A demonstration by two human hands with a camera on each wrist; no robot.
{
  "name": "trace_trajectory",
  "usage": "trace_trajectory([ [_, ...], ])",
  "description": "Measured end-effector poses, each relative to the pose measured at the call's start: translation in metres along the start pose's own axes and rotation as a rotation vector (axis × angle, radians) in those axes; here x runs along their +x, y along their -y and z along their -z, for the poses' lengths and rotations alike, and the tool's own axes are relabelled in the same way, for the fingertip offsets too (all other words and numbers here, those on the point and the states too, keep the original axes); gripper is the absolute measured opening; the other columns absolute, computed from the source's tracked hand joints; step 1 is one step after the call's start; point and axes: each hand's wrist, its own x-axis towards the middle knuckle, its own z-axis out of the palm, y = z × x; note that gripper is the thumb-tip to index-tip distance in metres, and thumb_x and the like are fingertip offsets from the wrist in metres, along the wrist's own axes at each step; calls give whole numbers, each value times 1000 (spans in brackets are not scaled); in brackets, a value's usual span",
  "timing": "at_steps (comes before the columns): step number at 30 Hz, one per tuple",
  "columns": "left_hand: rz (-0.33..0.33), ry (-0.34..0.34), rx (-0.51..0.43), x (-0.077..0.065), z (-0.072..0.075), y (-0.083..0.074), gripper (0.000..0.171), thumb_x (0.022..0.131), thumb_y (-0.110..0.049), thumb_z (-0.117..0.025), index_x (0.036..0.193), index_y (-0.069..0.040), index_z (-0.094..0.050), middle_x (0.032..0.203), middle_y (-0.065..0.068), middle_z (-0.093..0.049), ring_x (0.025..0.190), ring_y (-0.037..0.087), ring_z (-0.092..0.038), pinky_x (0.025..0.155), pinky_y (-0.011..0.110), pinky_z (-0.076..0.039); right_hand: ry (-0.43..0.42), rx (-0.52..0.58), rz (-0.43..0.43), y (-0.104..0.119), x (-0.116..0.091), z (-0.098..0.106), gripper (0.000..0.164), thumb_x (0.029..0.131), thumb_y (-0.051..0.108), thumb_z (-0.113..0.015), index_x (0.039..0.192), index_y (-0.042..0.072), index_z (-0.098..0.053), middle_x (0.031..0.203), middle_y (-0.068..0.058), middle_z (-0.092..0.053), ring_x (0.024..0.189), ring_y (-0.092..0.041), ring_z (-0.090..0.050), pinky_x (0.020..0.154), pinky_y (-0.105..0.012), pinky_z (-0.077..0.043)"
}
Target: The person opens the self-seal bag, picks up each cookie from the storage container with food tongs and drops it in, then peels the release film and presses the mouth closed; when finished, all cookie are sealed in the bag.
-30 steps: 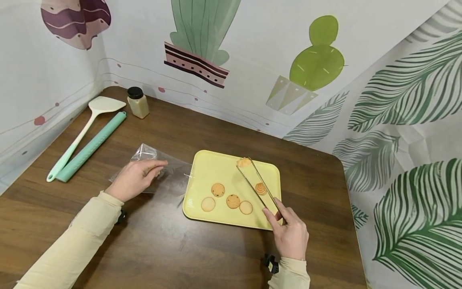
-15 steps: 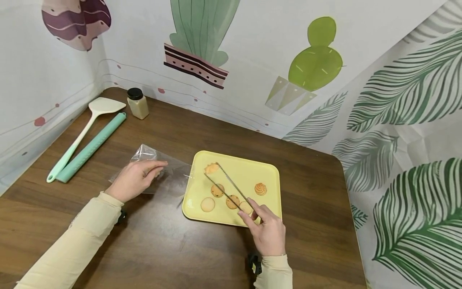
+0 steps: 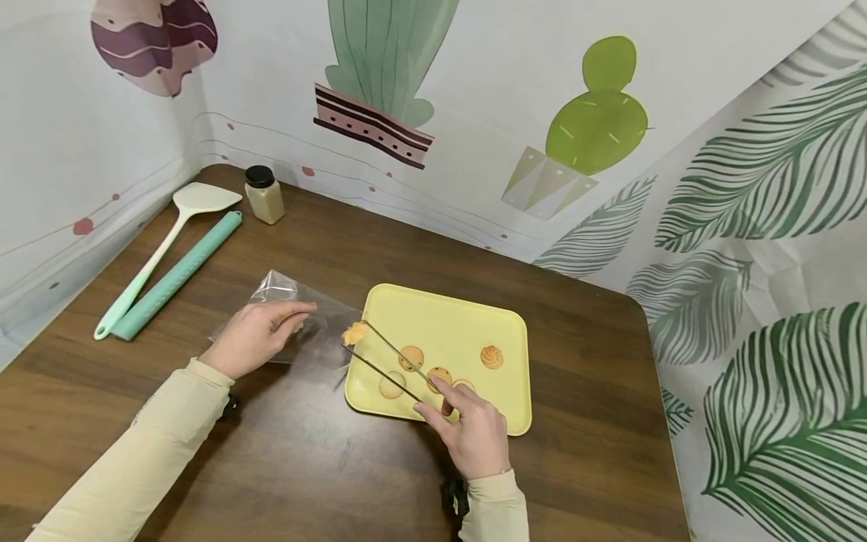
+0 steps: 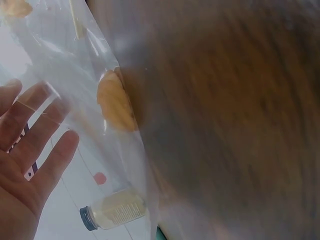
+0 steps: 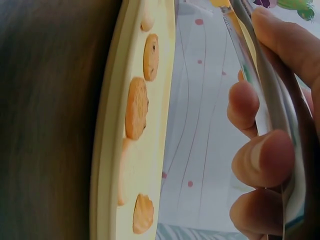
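Observation:
My left hand (image 3: 254, 335) pinches a clear plastic bag (image 3: 276, 287) lying left of the yellow tray. In the left wrist view, a cookie (image 4: 115, 102) shows through the film. My right hand (image 3: 467, 433) grips metal tongs (image 3: 382, 373) between thumb and fingers. At their tips they hold a ridged cookie (image 3: 354, 333), raised over the tray's left edge near the bag's mouth. On the yellow tray (image 3: 460, 316) lie a swirled cookie (image 3: 491, 357) and several round ones, some partly hidden behind the tongs and right hand.
At the back left stand a black-lidded jar (image 3: 265, 197), a cream-headed spatula (image 3: 162, 245) and a green bar-shaped tool (image 3: 179, 275). Patterned cloth walls (image 3: 474, 98) border the wooden table (image 3: 582, 331) behind and at the sides.
The right hand has carried the tongs and ridged cookie leftward across the tray, from its back right to its left edge. The left hand has stayed at the bag.

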Motion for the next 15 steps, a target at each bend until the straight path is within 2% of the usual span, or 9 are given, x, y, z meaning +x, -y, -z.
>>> trace_trajectory([
  [15,-7,6,20,0,0,-2,26,87,-1,-70,112,-7,-72,101,7,-73,76,13,-65,63,37,-52,83,-45,-11,4,6,-6,43,78,48,-78,112,21,-75,64,15,-49,49,3,-31,43,-18,-31],
])
